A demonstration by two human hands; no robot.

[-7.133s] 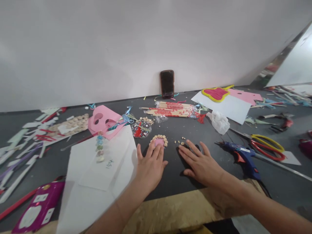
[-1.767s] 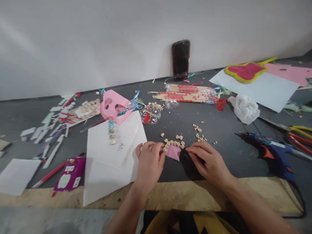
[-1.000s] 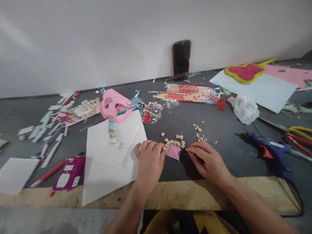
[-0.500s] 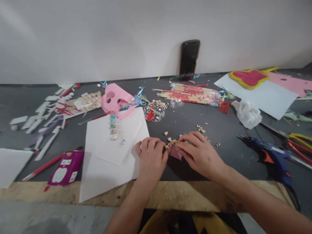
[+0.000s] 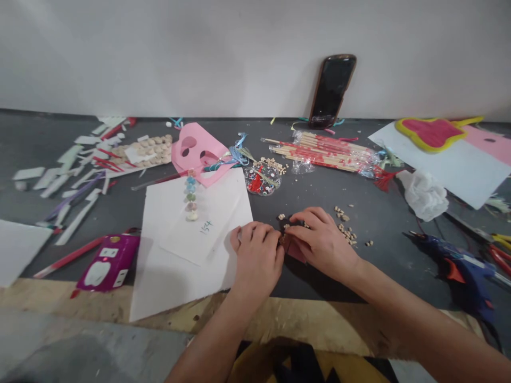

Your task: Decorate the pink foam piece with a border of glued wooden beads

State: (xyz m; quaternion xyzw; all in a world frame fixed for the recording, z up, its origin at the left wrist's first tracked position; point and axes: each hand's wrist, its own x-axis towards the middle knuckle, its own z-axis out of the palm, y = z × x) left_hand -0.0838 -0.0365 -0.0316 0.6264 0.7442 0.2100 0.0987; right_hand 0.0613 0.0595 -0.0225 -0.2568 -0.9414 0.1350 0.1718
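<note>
A small pink piece (image 5: 296,251), perhaps paper or card, lies on the dark table between my two hands. My left hand (image 5: 260,252) is curled at its left edge, with thumb and fingertips closed on it. My right hand (image 5: 325,242) reaches over it from the right, thumb and fingers pinched together; what lies in the pinch is hidden. Tiny pale wooden bits (image 5: 286,227) show between my fingertips. More pale bits (image 5: 346,234) are scattered just right of my right hand.
White sheets (image 5: 183,271) and a purple box (image 5: 108,263) lie to the left. Behind are a pink mask (image 5: 199,151), a bag of small beads (image 5: 262,179) and wrapped sticks (image 5: 331,153). A phone (image 5: 333,90) leans on the wall. A blue glue gun (image 5: 459,263) lies right.
The view has shifted, so most things sit differently in the picture. The bits heaped at the pink piece's top edge are now mostly covered by my right fingers, and more show beside that hand.
</note>
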